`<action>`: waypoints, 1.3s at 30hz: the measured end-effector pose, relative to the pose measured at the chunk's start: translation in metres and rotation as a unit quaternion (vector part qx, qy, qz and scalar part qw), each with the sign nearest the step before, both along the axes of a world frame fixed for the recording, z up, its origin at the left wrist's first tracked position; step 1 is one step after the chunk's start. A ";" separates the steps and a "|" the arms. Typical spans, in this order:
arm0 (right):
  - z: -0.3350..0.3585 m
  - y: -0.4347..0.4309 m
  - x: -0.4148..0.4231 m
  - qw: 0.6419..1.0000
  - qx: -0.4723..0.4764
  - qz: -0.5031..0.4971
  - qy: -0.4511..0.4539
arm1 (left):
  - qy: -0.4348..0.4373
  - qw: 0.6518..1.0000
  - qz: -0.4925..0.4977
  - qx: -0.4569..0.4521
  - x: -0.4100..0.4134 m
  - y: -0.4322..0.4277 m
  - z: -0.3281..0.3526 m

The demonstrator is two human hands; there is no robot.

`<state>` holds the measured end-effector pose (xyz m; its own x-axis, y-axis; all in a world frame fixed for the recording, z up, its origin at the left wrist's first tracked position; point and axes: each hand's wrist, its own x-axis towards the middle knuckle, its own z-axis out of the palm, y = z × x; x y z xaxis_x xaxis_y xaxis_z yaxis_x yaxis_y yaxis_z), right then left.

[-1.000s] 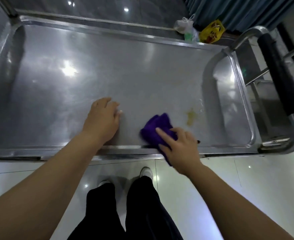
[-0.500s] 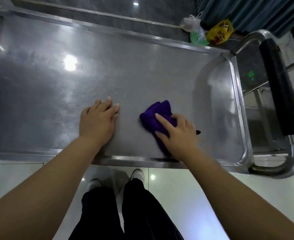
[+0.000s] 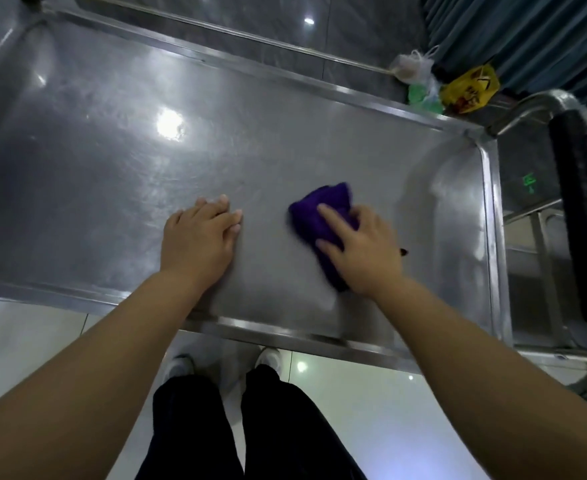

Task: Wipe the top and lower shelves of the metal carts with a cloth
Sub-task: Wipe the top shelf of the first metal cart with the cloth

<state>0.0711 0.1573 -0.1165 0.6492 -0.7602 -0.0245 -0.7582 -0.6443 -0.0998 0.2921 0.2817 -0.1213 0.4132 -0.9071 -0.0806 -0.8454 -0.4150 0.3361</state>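
The metal cart's top shelf is a shiny steel tray with a raised rim, filling the upper view. A crumpled purple cloth lies on its right half. My right hand presses down on the cloth, index finger and thumb stretched over it; the cloth's near end is blurred. My left hand rests flat on the bare shelf, left of the cloth and apart from it. Part of a lower shelf shows beyond the right rim.
The cart's black-padded push handle curves along the right side. Beyond the far rim, a white bag and a yellow bag lie on the dark floor by a teal curtain. My legs and shoes stand on pale tiles.
My right hand has slid the cloth away from the near rim, farther onto the shelf. The yellowish stain seen earlier beside the cloth no longer shows. The left hand stays flat.
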 end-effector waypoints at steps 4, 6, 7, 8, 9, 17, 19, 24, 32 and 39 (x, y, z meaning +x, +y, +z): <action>0.001 -0.056 -0.010 0.936 0.094 -0.337 0.035 | 0.005 1.000 0.023 -0.003 -0.006 -0.005 0.000; -0.001 -0.050 0.013 0.933 0.094 -0.344 0.055 | 0.008 0.999 0.030 -0.006 -0.008 -0.007 -0.002; 0.000 -0.040 0.027 0.953 0.084 -0.288 0.054 | 0.010 0.999 0.035 -0.010 -0.009 -0.006 -0.002; -0.001 -0.029 0.039 0.976 0.069 -0.202 0.045 | 0.009 0.999 0.038 -0.017 -0.009 -0.006 -0.003; -0.002 -0.019 0.046 0.993 0.057 -0.094 0.036 | 0.003 0.999 0.037 -0.023 -0.008 -0.006 -0.004; 0.004 -0.114 0.012 0.951 0.102 -0.288 0.039 | -0.039 0.998 0.016 -0.048 -0.010 -0.012 0.004; 0.003 -0.116 0.031 0.922 0.118 -0.367 0.045 | -0.049 0.998 0.019 -0.034 -0.010 -0.015 0.008; -0.006 -0.064 0.081 0.997 0.068 0.015 0.029 | -0.029 0.998 0.039 -0.045 0.014 -0.043 0.018; -0.002 -0.163 0.056 0.911 0.121 -0.394 0.011 | 0.010 0.999 0.011 -0.047 0.060 -0.142 0.015; -0.011 -0.165 0.093 0.999 0.012 -0.011 0.034 | -0.045 0.997 -0.049 0.042 0.075 -0.160 -0.004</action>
